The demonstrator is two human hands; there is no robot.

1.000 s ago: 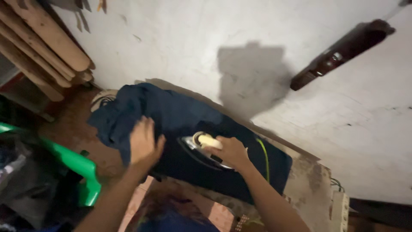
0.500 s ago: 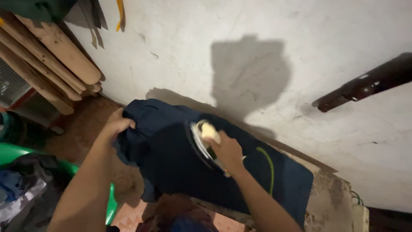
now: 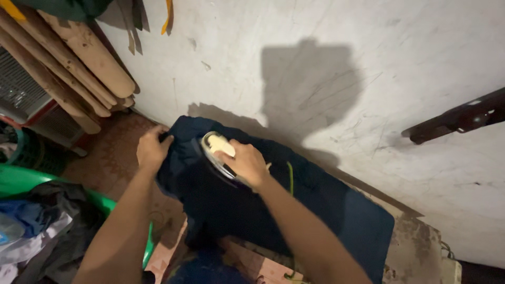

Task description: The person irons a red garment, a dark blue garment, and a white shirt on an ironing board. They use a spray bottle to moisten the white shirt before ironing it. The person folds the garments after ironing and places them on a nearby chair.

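Observation:
A dark navy garment (image 3: 247, 205) lies spread over a narrow board against the wall. My right hand (image 3: 246, 164) grips the pale yellow handle of a metal clothes iron (image 3: 215, 148), which rests on the cloth near its far left end. My left hand (image 3: 152, 148) pinches the garment's left edge just beside the iron. A green cord (image 3: 290, 178) trails from the iron across the cloth behind my right forearm.
A pale scuffed wall (image 3: 315, 68) runs right behind the board. Wooden planks (image 3: 79, 63) lean in the left corner. A green plastic chair (image 3: 31, 181) piled with clothes (image 3: 37, 221) stands at the lower left. A dark bar (image 3: 463, 117) juts from the wall at the right.
The iron has slid left along the garment toward its far end. My left hand shifted from flat on the cloth to gripping its left edge.

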